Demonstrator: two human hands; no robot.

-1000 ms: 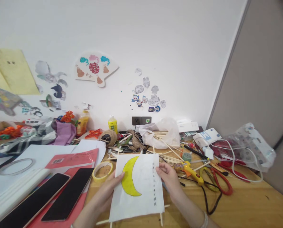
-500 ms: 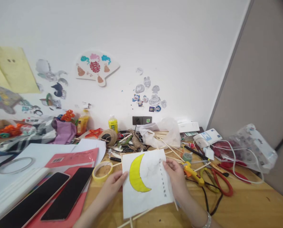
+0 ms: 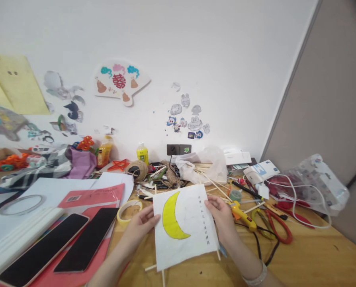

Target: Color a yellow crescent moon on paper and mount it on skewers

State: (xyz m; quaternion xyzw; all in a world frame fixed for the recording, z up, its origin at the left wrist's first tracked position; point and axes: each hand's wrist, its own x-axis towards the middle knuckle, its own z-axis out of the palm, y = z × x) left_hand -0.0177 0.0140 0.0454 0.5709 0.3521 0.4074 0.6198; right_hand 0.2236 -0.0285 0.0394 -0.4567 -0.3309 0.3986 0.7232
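Between my hands is a white paper panel [image 3: 192, 223] with a yellow crescent moon [image 3: 172, 223] and a column of small characters down its right side. Thin wooden sticks [image 3: 163, 277] poke out past its corners, so a stick frame seems to lie behind it. My left hand [image 3: 143, 223] pinches the left edge, thumb on the front. My right hand [image 3: 220, 215] grips the upper right edge the same way. The fingers behind the paper are partly hidden. A roll of yellow tape [image 3: 120, 215] lies beside my left hand, and a yellow glue gun [image 3: 244, 216] beside my right.
Two dark phones [image 3: 87, 241] lie on a red folder [image 3: 76, 199] at left. Twine [image 3: 139, 171], a plastic bag [image 3: 216, 159] and sticks crowd the back. Red-handled pliers [image 3: 281, 227], black cable and a white charging cable [image 3: 294, 199] spread at right on the wooden table [image 3: 312, 255].
The paper panel has flattened and its lower edge has risen slightly, with more stick ends showing at its corners. Both hands keep their hold on its sides.
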